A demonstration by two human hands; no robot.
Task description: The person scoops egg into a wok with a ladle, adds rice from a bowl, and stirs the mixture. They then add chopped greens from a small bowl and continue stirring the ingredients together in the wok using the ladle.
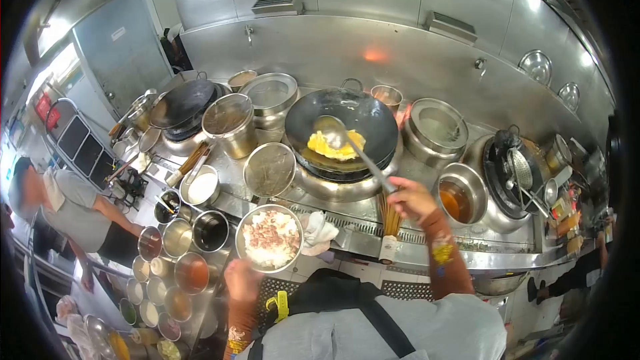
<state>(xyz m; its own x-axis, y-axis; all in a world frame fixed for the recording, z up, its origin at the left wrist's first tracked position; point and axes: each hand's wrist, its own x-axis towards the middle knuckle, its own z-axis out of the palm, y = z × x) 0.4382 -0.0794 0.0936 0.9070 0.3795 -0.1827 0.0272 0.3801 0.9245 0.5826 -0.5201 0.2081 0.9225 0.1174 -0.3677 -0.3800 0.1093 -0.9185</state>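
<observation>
My right hand is closed round the handle of a long metal ladle. The ladle's bowl rests in a large black wok, against yellow cooked egg. My left hand, a little blurred, grips the lower left rim of a round metal bowl. White rice and chopped pinkish meat fill that bowl, which is in front of the stove edge. A crumpled white cloth lies just right of it.
Left of the wok are a round strainer and a tall pot. A pot of brown liquid stands at right. Several sauce containers crowd the lower left. Another person stands at left. A bamboo brush lies at the front edge.
</observation>
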